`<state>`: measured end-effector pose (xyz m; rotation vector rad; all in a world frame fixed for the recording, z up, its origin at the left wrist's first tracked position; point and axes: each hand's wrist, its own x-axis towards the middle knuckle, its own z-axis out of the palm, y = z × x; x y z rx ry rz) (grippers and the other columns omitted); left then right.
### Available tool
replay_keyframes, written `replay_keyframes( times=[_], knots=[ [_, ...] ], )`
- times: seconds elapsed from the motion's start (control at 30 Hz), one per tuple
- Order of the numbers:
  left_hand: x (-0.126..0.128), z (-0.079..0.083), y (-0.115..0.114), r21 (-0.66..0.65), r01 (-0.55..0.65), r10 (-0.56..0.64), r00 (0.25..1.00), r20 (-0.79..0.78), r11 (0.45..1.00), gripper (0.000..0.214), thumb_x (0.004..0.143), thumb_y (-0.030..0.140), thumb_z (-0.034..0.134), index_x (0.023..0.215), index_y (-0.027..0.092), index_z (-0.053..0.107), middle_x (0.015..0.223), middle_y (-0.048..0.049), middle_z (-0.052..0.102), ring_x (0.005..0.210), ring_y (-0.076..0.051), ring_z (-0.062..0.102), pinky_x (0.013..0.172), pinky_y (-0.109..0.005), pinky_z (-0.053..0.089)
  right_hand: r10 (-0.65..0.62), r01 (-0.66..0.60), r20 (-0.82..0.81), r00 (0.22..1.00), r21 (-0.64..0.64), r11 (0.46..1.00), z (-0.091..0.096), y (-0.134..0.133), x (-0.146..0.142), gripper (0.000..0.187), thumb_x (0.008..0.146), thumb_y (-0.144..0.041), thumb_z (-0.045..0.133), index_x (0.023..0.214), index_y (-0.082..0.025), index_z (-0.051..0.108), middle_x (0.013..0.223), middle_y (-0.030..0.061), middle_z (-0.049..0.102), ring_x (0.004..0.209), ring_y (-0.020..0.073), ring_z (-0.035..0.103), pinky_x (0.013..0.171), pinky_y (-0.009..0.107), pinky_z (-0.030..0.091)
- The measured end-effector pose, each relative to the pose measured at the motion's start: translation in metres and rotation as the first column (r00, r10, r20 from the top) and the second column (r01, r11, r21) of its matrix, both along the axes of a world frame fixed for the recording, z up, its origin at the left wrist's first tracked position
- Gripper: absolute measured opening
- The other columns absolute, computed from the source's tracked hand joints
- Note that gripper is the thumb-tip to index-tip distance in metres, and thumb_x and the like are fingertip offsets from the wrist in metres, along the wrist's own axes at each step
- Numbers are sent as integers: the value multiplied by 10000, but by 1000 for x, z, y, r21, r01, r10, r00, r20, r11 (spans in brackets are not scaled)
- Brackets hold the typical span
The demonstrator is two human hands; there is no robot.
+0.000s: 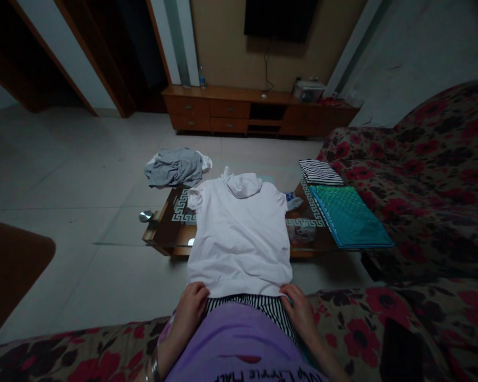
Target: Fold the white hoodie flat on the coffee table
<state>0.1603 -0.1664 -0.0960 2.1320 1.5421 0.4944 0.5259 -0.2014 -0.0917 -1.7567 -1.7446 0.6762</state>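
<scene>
Head view: the white short-sleeved hooded top lies spread across the glass-topped bench, hood at the far end and hem extending past the near edge, toward your lap. Your left hand is closed on the left hem corner; your right hand pinches the right hem corner between thumb and fingers.

Handling: treat the fabric as light, soft and limp. It appears to crease readily; shallow wrinkles cross the lower body. Expect it to slide easily on the smooth glass, and expect no risk of breakage. The bunched hood is probably the bulkiest part.

Grip points: the two hem corners suit a pinch grip and let you tension the lower edge evenly. For the upper body, use the shoulder seams beside the hood; the short sleeves are loose and likely to flop. Keep clear of the grey garment at far left and the teal folded cloth at right.
</scene>
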Motion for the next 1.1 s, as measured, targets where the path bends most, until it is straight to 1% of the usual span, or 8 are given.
replay_keyframes(
  times=[0.1, 0.27, 0.37, 0.5, 0.63, 0.73, 0.83, 1.1],
  knots=[
    [1, 9, 0, -36, -119, 120, 991, 52, 992, 215, 912, 290, 417, 906, 181, 603, 981, -89, 620, 934, -219, 568, 842, -343, 456, -54, 54, -28, 998, -2, 999, 6, 2, 0, 214, 925, -281, 434, 958, -198, 629, 996, 71, 646, 972, 201, 589, 885, 331, 456],
    [8, 16, 10, -175, -355, 367, 929, 39, 918, 271, 947, 398, 312, 913, 199, 493, 794, -39, 625, 726, -200, 618, 665, -287, 444, -75, 75, 22, 997, -14, 997, 10, 8, -12, 199, 899, -184, 427, 984, -189, 607, 990, 81, 624, 970, 212, 570, 869, 339, 448],
    [12, 17, 17, -180, -348, 359, 933, 29, 920, 281, 945, 433, 308, 914, 214, 481, 768, -21, 630, 699, -195, 631, 643, -270, 429, 24, -22, 89, 996, -21, 1000, 17, 13, -35, 222, 818, -149, 563, 1031, -195, 609, 1050, 82, 596, 1022, 233, 531, 893, 358, 426],
    [14, 18, 21, -160, -338, 351, 935, 60, 927, 288, 933, 462, 326, 882, 226, 481, 730, -4, 635, 675, -184, 643, 631, -252, 431, 160, -160, 132, 978, -15, 987, 30, 25, -76, 355, 759, -253, 718, 1091, -221, 596, 1093, 67, 574, 1033, 240, 500, 899, 369, 403],
    [9, 20, 20, -164, -352, 372, 922, 108, 921, 290, 915, 480, 352, 896, 230, 497, 765, -6, 665, 701, -183, 669, 636, -247, 451, 281, -283, 175, 943, -18, 959, 31, 44, -105, 531, 720, -318, 765, 1198, -224, 554, 1108, 69, 566, 1017, 243, 484, 883, 373, 395],
    [4, 19, 21, -147, -376, 396, 906, 147, 915, 298, 896, 499, 378, 891, 232, 512, 778, -4, 678, 702, -181, 679, 639, -244, 466, 299, -302, 240, 924, -22, 953, 23, 56, -113, 486, 744, -228, 721, 1202, -234, 558, 1127, 62, 567, 1022, 238, 480, 873, 359, 385],
    [-1, 19, 23, -124, -408, 425, 886, 186, 905, 305, 874, 513, 404, 894, 238, 533, 794, 1, 693, 692, -175, 688, 627, -232, 480, 268, -267, 310, 912, -44, 963, 13, 61, -113, 307, 789, -86, 592, 1055, -233, 633, 1055, 46, 603, 979, 218, 499, 832, 329, 372],
    [-14, -3, 31, -124, -423, 441, 873, 210, 897, 288, 841, 503, 428, 848, 258, 580, 817, 7, 724, 709, -172, 709, 619, -204, 503, 9, -48, 264, 964, 141, 989, -3, 59, -61, 410, 699, 31, 463, 911, -248, 674, 949, 24, 649, 937, 193, 529, 822, 297, 378]
  ],
)
